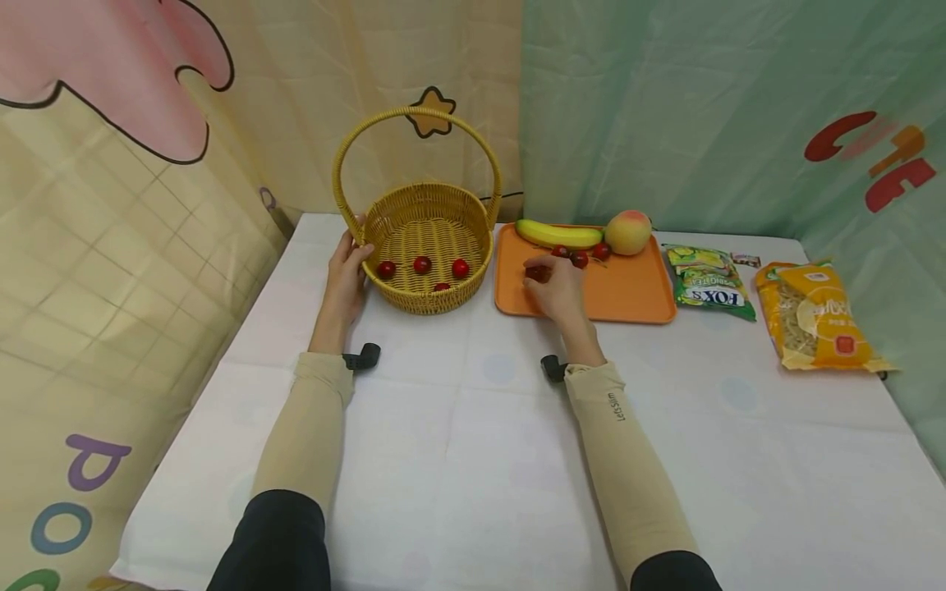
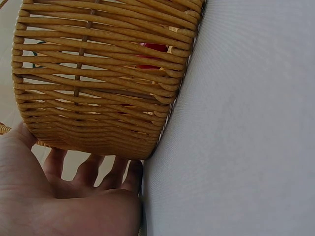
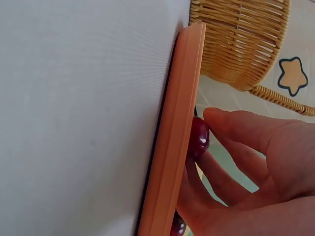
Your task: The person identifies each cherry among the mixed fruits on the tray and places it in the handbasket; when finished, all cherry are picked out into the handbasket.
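Observation:
At the yellow wicker basket [image 1: 429, 304], my left hand [image 1: 346, 275] grips the left side, near the base of the tall handle [image 1: 417, 111]. The left wrist view has the basket wall [image 2: 98, 73] close up, with the left hand's fingers [image 2: 88, 169] against its side. Several red cherries [image 1: 422, 264] lie inside the basket. Over the left part of the orange tray [image 1: 628, 308], my right hand [image 1: 562, 291] pinches a dark red cherry [image 3: 199, 137] between thumb and fingers. More cherries [image 1: 580, 259] lie on the tray just beyond that hand.
A banana [image 1: 557, 235] and a peach [image 1: 628, 232] lie along the tray's back edge. To the right are a green snack packet [image 1: 709, 283], a small wrapped piece [image 1: 746, 260] and a yellow bag [image 1: 820, 320]. Curtains stand behind the white-covered table [image 1: 458, 460].

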### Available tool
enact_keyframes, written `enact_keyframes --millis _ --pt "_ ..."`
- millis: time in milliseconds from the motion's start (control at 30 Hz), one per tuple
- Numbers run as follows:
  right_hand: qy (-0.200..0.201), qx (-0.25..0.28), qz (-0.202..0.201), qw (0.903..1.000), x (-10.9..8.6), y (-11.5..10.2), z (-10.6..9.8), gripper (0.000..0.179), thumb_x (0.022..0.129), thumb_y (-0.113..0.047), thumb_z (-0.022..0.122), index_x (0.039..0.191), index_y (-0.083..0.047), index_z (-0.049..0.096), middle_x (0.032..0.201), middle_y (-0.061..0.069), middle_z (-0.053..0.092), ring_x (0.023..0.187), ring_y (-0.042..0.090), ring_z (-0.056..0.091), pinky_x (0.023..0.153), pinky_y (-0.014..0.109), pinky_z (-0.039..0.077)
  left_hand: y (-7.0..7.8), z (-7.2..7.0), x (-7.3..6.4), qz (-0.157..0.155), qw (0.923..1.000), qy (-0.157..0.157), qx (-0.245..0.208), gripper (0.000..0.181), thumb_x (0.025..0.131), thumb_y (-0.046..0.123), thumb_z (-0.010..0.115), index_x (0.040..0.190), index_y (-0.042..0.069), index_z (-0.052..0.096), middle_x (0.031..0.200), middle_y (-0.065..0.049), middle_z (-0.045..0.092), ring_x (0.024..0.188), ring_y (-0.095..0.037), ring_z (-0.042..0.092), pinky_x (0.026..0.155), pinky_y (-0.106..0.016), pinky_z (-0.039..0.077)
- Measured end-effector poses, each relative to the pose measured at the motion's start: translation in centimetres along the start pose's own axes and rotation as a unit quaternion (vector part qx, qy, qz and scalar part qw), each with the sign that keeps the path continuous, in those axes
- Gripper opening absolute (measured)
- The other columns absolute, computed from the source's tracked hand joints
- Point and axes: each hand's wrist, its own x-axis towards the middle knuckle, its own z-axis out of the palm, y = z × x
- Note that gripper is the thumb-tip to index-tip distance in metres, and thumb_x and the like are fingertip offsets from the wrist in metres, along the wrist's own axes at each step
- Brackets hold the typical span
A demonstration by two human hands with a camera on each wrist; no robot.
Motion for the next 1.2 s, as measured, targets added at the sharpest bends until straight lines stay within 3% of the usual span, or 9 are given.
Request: enact_keyframes --millis 267,467,600,733,833,967,1200 --pt "-0.035 -0.023 -0.022 0.9989 0.1 -0.1 0.6 0.026 0.094 0.000 0.075 0.120 -0.003 0.077 0.123 0.016 0.075 0.124 0.033 0.062 0.112 0.046 0.047 -0.8 -0.4 0.2 0.013 0.9999 0.007 -0.004 0.056 0.108 0.012 0.053 0.159 0.034 0.047 0.172 0.005 0.032 0.158 -0.013 0.031 0.132 -0.034 0.019" --pt "-0.003 -0.023 -0.041 0.9989 0.1 -0.6 0.5 0.026 0.094 -0.005 0.075 0.120 -0.004 0.077 0.119 0.017 0.077 0.116 0.033 0.066 0.103 0.047 0.053 -0.9 -0.5 0.2 0.018 0.9998 0.003 -0.008 0.056 0.108 0.012 0.053 0.160 0.031 0.046 0.172 0.002 0.031 0.158 -0.014 0.030 0.132 -0.034 0.018" --pt "0.031 0.018 -0.072 0.9968 0.0 -1.7 0.1 0.027 0.095 -0.006 0.075 0.123 -0.004 0.077 0.119 0.017 0.076 0.115 0.030 0.068 0.099 0.045 0.058 -0.9 -0.3 0.5 0.023 0.9997 -0.001 -0.011 0.058 0.107 0.011 0.053 0.161 0.029 0.045 0.172 0.002 0.032 0.159 -0.015 0.029 0.133 -0.035 0.017" --pt "0.047 0.069 -0.128 0.9883 -0.5 -3.4 0.0 0.031 0.095 -0.004 0.076 0.126 -0.002 0.075 0.122 0.016 0.075 0.117 0.030 0.068 0.100 0.044 0.059 -0.5 0.0 0.3 0.021 0.9997 -0.006 -0.015 0.060 0.107 0.008 0.053 0.163 0.027 0.042 0.173 0.001 0.031 0.159 -0.016 0.029 0.132 -0.035 0.018" --pt "0.050 0.077 -0.164 0.9823 -1.0 -4.9 0.3 0.033 0.095 -0.002 0.077 0.128 -0.002 0.074 0.125 0.015 0.074 0.119 0.030 0.068 0.100 0.043 0.059 0.1 0.3 -0.1 0.015 0.9997 -0.007 -0.016 0.061 0.107 0.007 0.052 0.164 0.025 0.040 0.173 0.001 0.030 0.160 -0.017 0.028 0.132 -0.035 0.018" --pt "0.042 0.063 -0.209 0.9749 -1.9 -6.7 1.8 0.034 0.095 -0.004 0.077 0.129 -0.003 0.073 0.126 0.015 0.073 0.117 0.029 0.068 0.097 0.043 0.060 0.9 0.7 -0.8 0.006 0.9998 -0.007 -0.015 0.062 0.106 0.009 0.054 0.164 0.024 0.039 0.174 0.001 0.030 0.160 -0.018 0.028 0.132 -0.035 0.019" --pt "-0.014 0.012 -0.295 0.9552 -3.3 -8.4 4.9 0.036 0.095 -0.008 0.078 0.131 -0.007 0.072 0.127 0.010 0.074 0.115 0.026 0.067 0.095 0.036 0.057 1.3 0.8 -1.1 -0.005 0.9999 -0.004 -0.009 0.063 0.106 0.010 0.055 0.165 0.025 0.038 0.174 0.002 0.029 0.160 -0.018 0.027 0.132 -0.036 0.018"
